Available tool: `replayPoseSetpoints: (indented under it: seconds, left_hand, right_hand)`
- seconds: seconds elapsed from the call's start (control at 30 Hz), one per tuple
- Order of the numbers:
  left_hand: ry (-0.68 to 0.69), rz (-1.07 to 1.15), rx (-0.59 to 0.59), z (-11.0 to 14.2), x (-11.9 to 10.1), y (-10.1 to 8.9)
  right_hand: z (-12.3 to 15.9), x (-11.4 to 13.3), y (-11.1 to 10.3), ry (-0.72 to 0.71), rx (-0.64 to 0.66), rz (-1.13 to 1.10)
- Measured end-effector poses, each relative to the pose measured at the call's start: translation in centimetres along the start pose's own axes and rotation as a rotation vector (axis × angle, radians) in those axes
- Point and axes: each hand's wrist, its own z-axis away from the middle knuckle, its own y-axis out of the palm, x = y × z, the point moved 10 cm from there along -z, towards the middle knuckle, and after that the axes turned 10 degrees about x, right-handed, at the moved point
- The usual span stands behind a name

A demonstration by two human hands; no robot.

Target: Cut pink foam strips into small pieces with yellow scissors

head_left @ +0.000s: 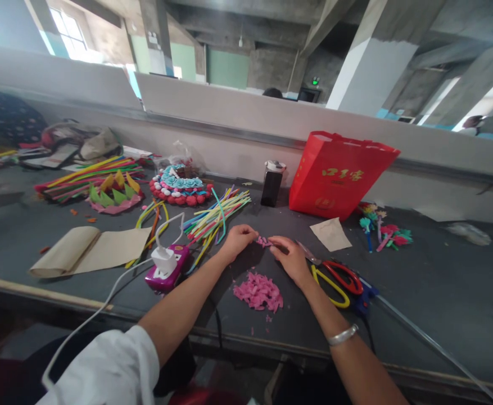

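Note:
Between my fingertips lies a small cluster of pink cut pieces (263, 242), fuzzy-looking like bits of chenille stem. My left hand (238, 243) has its thumb and fingers pinched together at the cluster's left end. From the other side, my right hand (290, 257) curls its fingers at the cluster's right end; any piece in its fingertips is too small to make out. Closer to me, a pile of the same pink pieces (258, 291) rests on the dark table (435, 298). Scissors with red and yellow handles (333, 281) lie beside my right wrist.
A purple power strip (169, 270) with a white charger and cable sits left of my forearm. A glue gun (364, 298) holds a long clear stick. Chenille stems (218, 214), a bottle (272, 183), a red bag (339, 174) and a paper roll (73, 250) stand or lie around.

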Motion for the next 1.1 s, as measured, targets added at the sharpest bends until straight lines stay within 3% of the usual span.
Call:
replayPoseSetpoints:
  seconds: [0.2,0.33,0.5,0.77,1.1]
  left_hand:
    - [0.013,-0.024,0.014,0.0,-0.1,0.3]
    - [0.02,-0.019,0.02,0.1,-0.2,0.4]
    - [0.034,0.038,0.076,0.3,-0.8,1.0]
    - [0.058,0.202,0.388,1.9,-2.6,4.6]
    - [0.02,0.166,0.615,2.7,-2.3,6.3]
  right_hand:
    - [1.5,3.6,3.8,-0.077,0.386,0.09]
    - [2.3,4.6,5.7,-0.114,0.488,0.121]
    - [1.9,3.8,5.4,-0.076,0.451,0.046]
    - [0.6,0.4,3.0,0.054,0.264,-0.184]
    - [0.5,-1.8,2.4,0.173,0.133,-0.361]
